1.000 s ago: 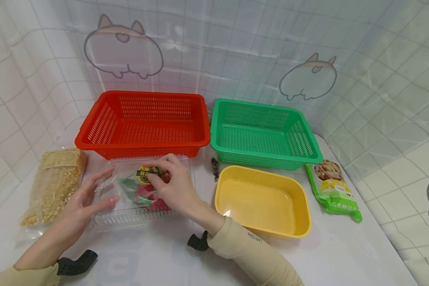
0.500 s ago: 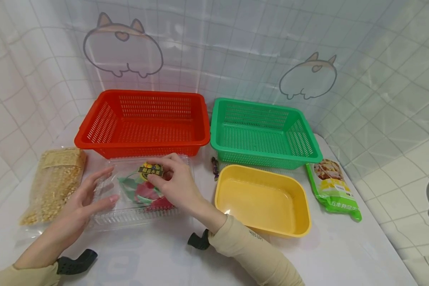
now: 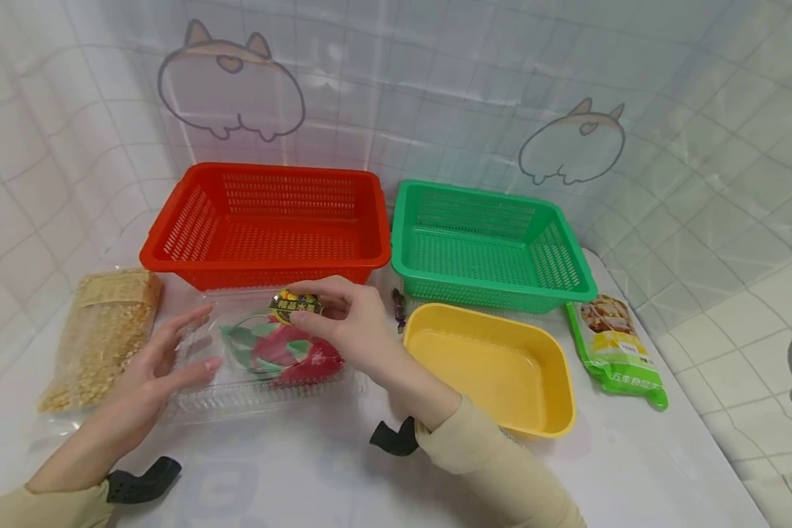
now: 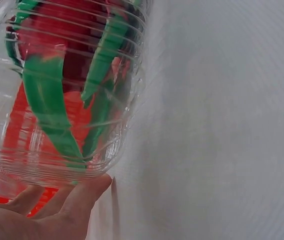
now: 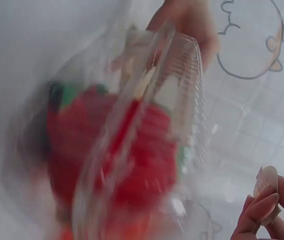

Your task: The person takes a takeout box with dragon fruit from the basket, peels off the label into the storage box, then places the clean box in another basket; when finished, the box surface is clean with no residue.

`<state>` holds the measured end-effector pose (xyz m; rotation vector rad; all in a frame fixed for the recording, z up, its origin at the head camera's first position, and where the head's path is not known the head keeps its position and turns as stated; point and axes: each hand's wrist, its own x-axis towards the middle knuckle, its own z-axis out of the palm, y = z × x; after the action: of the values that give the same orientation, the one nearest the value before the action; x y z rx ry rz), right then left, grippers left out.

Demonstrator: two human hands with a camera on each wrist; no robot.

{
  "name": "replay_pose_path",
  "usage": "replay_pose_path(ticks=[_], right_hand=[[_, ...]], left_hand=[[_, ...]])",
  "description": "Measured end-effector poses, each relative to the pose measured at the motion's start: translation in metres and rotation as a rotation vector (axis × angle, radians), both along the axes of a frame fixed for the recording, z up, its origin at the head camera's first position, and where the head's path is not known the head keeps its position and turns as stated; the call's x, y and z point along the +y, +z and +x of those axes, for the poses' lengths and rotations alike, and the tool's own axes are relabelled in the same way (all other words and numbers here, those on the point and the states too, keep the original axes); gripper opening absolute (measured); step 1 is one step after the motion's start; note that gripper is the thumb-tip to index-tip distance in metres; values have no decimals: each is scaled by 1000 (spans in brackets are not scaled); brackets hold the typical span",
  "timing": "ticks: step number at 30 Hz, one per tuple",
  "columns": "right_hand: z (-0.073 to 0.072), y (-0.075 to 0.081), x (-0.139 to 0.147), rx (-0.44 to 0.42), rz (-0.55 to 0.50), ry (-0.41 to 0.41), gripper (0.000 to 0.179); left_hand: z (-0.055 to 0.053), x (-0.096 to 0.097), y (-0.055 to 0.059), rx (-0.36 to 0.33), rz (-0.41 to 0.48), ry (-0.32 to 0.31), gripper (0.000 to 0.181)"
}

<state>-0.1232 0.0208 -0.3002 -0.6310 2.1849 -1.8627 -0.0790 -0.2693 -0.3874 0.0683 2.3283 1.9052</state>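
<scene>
A clear plastic clamshell box (image 3: 251,402) lies in front of the red basket, with a dragon fruit (image 3: 287,352), red with green leaf tips, inside it. My left hand (image 3: 147,381) is at the box's left end, fingers and thumb spread and touching it. Between thumb and fingers my right hand (image 3: 363,323) pinches a black and yellow label sticker (image 3: 295,306), held over the lid. The right wrist view shows the sticker's pale back (image 5: 267,181) apart from the box. In the left wrist view, fingertips (image 4: 99,184) meet the box's ribbed end.
Behind the box stands a red basket (image 3: 264,275), with a green basket (image 3: 482,293) to its right. A yellow tub (image 3: 488,367) sits front right. A small dark wrapped candy (image 3: 399,308) lies beside it. Bags of corn kernels (image 3: 99,337) and green packaging (image 3: 617,352) flank the table.
My right hand has peeled the sticker up off the lid and drawn it up and to the right. The left hand has stayed at the box's left end.
</scene>
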Motion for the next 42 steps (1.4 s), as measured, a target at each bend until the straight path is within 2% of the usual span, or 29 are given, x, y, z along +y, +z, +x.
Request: replay_pose_path(ticks=[6, 12, 18, 24, 31, 37, 42], right_hand=[[-8, 14, 31, 92, 126, 4, 33], [-25, 18, 65, 153, 221, -47, 30], [-35, 15, 93, 201, 307, -54, 28], [-41, 6, 112, 192, 333, -81, 30], [-49, -12, 128, 193, 365, -83, 29], [-53, -25, 139, 142, 400, -59, 27], [-55, -30, 147, 116, 435, -26, 27]], left_hand=[[0, -2, -1, 1, 3, -5, 70], [-1, -2, -3, 18, 33, -18, 70], [-1, -1, -3, 15, 27, -18, 70], [-1, -3, -2, 16, 31, -23, 69], [-1, -3, -2, 16, 22, -23, 69], [0, -2, -1, 5, 9, -22, 70], [0, -2, 0, 7, 3, -22, 69]])
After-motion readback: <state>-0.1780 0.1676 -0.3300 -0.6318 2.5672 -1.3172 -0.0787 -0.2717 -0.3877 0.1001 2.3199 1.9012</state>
